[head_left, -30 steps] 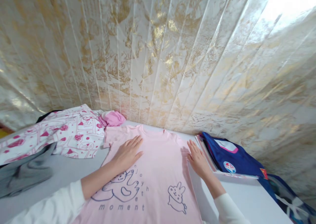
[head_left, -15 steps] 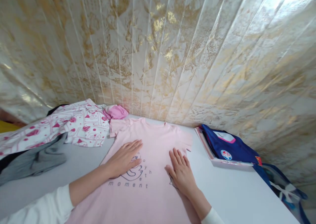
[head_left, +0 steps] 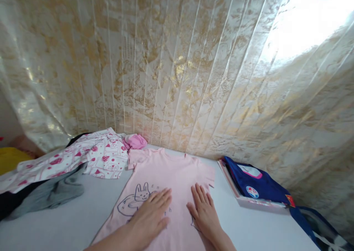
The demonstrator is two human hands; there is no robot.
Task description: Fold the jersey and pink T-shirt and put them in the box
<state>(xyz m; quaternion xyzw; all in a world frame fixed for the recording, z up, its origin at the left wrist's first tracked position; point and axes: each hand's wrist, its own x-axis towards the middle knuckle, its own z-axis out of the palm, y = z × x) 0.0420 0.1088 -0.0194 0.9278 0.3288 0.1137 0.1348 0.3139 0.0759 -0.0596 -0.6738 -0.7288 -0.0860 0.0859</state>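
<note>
A pink short-sleeved T-shirt (head_left: 177, 170) lies spread out on the white table, its collar toward the wall. Its front carries a dark line drawing of a rabbit and some letters. My left hand (head_left: 152, 214) rests flat on the shirt's middle, fingers stretched out, covering part of the print. Flat near the shirt's right edge is my right hand (head_left: 204, 210), its fingers slightly apart. Neither hand grips the cloth. The lower end of the shirt runs out of view.
At the left lie white-and-pink printed clothing (head_left: 105, 155), a grey garment (head_left: 61, 194) and a pink bundle (head_left: 135, 141). A blue bag (head_left: 260, 181) sits on books at the right of the white table (head_left: 249, 225). A patterned, shiny wall covering (head_left: 166, 77) rises behind.
My left hand has slid right across the shirt, uncovering the rabbit's head. The right hand stays nearly in place on the cloth. The view has tilted up a little.
</note>
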